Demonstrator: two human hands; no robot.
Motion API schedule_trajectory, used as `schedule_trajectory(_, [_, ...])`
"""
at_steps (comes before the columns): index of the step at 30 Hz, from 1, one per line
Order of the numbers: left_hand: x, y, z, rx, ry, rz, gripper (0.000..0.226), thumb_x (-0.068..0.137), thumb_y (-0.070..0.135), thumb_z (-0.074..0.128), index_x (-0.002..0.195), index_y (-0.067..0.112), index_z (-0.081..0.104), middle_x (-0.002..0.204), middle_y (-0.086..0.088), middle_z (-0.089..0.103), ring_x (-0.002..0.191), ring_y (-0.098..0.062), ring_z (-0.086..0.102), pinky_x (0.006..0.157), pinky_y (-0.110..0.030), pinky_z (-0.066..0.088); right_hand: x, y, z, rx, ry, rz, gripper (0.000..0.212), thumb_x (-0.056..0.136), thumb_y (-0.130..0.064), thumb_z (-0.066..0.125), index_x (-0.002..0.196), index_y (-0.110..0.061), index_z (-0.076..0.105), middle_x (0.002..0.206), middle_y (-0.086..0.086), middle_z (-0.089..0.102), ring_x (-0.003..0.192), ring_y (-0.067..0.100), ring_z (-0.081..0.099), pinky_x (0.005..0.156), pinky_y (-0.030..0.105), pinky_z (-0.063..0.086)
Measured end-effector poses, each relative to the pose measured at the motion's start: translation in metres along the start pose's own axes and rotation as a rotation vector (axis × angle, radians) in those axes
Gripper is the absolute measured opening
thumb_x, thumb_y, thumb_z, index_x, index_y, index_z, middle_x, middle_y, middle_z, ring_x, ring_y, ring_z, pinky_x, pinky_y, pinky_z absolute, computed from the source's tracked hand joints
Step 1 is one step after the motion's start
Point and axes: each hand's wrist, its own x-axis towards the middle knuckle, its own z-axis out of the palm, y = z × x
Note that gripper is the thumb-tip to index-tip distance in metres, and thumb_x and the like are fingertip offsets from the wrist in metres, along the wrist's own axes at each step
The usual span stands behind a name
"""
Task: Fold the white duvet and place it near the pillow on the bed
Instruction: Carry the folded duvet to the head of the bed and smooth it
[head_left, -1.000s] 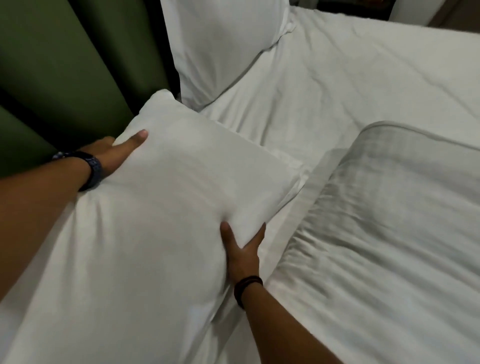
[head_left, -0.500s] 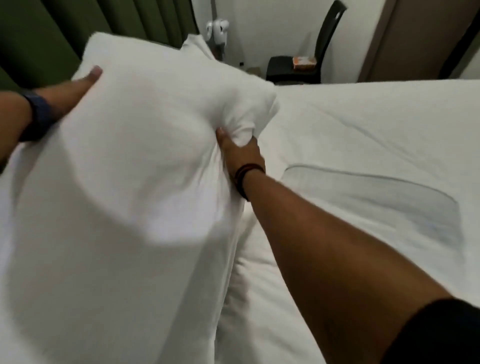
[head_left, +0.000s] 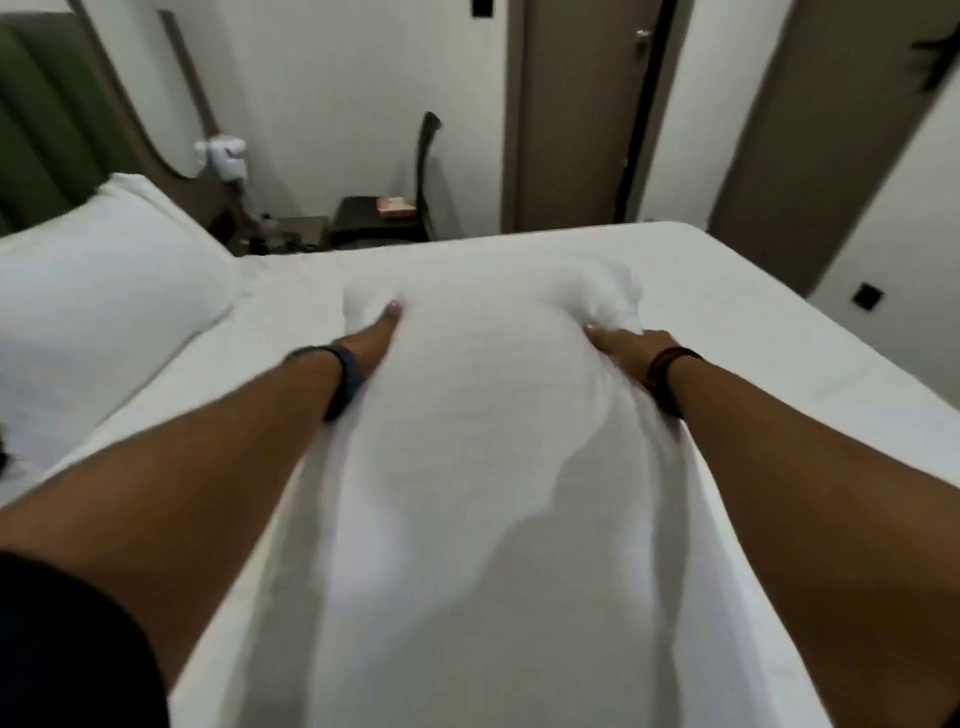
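Observation:
I hold a plump white pillow (head_left: 493, 415) out in front of me over the bed (head_left: 753, 332). My left hand (head_left: 375, 339) presses against its left side, thumb on top. On the right side, my right hand (head_left: 621, 347) bunches the fabric near the far corner. A second white pillow (head_left: 93, 296) lies at the left by the green headboard (head_left: 41, 130). I cannot make out the duvet in this view; the bed surface beyond the pillow looks like flat white sheet.
A dark chair (head_left: 387, 221) with a small orange box on its seat stands past the bed's far edge. A nightstand (head_left: 291, 236) with small items and a white wall device (head_left: 223, 156) are at the far left. Brown doors (head_left: 571, 114) line the far wall.
I have swung the held pillow from the headboard side to the middle of the bed, and my view has turned right. Both hands kept their hold. The grey-toned duvet has left the view.

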Motion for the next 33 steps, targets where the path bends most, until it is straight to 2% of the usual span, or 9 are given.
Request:
schedule_trajectory(5, [-0.006, -0.027, 0.224, 0.205, 0.016, -0.008, 0.100, 0.075, 0.082, 0.039, 0.152, 0.022, 0.013, 0.158, -0.015, 0.013, 0.140, -0.038, 0.024, 0.116, -0.046, 0.018, 0.030, 0.131, -0.106, -0.396, 0.350, 0.195, 0.094, 0.071, -0.081, 0.042, 0.138, -0.015, 0.040, 0.138, 0.020, 0.044, 0.120, 0.041, 0.046, 0.094, 0.044, 0.040])
schedule_trajectory(9, [-0.049, -0.114, 0.355, 0.711, -0.391, 0.338, 0.096, 0.075, 0.085, 0.031, 0.149, 0.037, -0.007, 0.160, -0.003, -0.013, 0.146, -0.025, -0.007, 0.117, -0.047, 0.002, 0.019, 0.229, -0.074, -0.578, 0.060, 0.320, 0.110, 0.061, -0.093, 0.031, 0.148, -0.035, -0.001, 0.157, 0.017, 0.006, 0.140, 0.042, 0.014, 0.113, 0.055, 0.016])
schedule_trajectory(12, [-0.051, -0.149, 0.372, 0.775, -0.374, 0.422, 0.097, 0.065, 0.092, 0.012, 0.147, 0.043, -0.006, 0.159, 0.005, -0.013, 0.146, -0.017, -0.010, 0.115, -0.047, -0.004, 0.004, 0.265, -0.042, -0.623, 0.104, 0.358, 0.114, 0.049, -0.100, 0.022, 0.143, -0.046, -0.013, 0.158, 0.010, -0.008, 0.143, 0.038, -0.003, 0.110, 0.064, 0.000])
schedule_trajectory(14, [-0.032, -0.149, 0.342, 0.826, -0.368, 0.455, 0.098, 0.067, 0.090, 0.025, 0.149, 0.038, 0.008, 0.161, 0.001, 0.003, 0.146, -0.020, 0.006, 0.116, -0.046, 0.010, 0.003, 0.253, -0.026, -0.734, 0.241, 0.313, 0.113, 0.053, -0.098, 0.023, 0.146, -0.039, -0.002, 0.158, 0.015, 0.000, 0.143, 0.039, -0.004, 0.110, 0.063, -0.002])
schedule_trajectory(17, [0.004, -0.150, 0.242, 0.539, -0.069, 0.433, 0.078, 0.073, 0.074, 0.056, 0.129, 0.020, 0.055, 0.139, -0.009, 0.050, 0.128, -0.025, 0.046, 0.106, -0.035, 0.035, -0.004, 0.219, 0.027, -0.695, 0.501, -0.161, 0.090, 0.074, -0.075, 0.044, 0.140, -0.016, 0.035, 0.145, 0.024, 0.033, 0.138, 0.041, 0.019, 0.112, 0.054, 0.018])
schedule_trajectory(19, [0.018, -0.169, 0.147, 0.330, 0.306, 0.473, 0.059, 0.074, 0.067, 0.063, 0.102, 0.015, 0.070, 0.113, -0.012, 0.066, 0.108, -0.027, 0.060, 0.096, -0.032, 0.043, -0.021, 0.201, 0.087, -0.506, 0.378, -0.352, 0.082, 0.076, -0.069, 0.052, 0.136, -0.013, 0.042, 0.131, 0.022, 0.048, 0.124, 0.038, 0.041, 0.104, 0.048, 0.035])
schedule_trajectory(22, [0.022, -0.220, 0.010, 0.302, 0.627, 0.217, 0.087, 0.060, 0.089, 0.045, 0.109, 0.020, 0.066, 0.120, -0.015, 0.062, 0.111, -0.034, 0.057, 0.096, -0.046, 0.045, -0.047, 0.197, 0.166, -0.372, 0.039, -0.106, 0.106, 0.059, -0.092, 0.039, 0.138, -0.022, 0.033, 0.124, 0.014, 0.059, 0.118, 0.032, 0.051, 0.106, 0.042, 0.033])
schedule_trajectory(26, [0.010, -0.326, -0.102, 0.139, 0.319, -0.359, 0.129, 0.031, 0.100, 0.048, 0.128, 0.015, 0.053, 0.127, -0.015, 0.057, 0.109, -0.035, 0.056, 0.096, -0.046, 0.043, -0.067, 0.212, 0.229, 0.096, -0.042, 0.241, 0.130, 0.034, -0.093, 0.058, 0.142, -0.032, 0.020, 0.140, 0.012, 0.046, 0.122, 0.032, 0.047, 0.101, 0.039, 0.037])
schedule_trajectory(33, [0.025, -0.403, -0.142, -0.282, -0.070, -0.479, 0.101, 0.041, 0.085, 0.069, 0.120, 0.023, 0.061, 0.118, -0.013, 0.067, 0.101, -0.032, 0.066, 0.090, -0.043, 0.051, -0.081, 0.222, 0.238, 0.206, -0.162, 0.289, 0.121, 0.041, -0.087, 0.063, 0.144, -0.033, 0.031, 0.150, -0.006, 0.032, 0.130, 0.012, 0.034, 0.100, 0.033, 0.027])
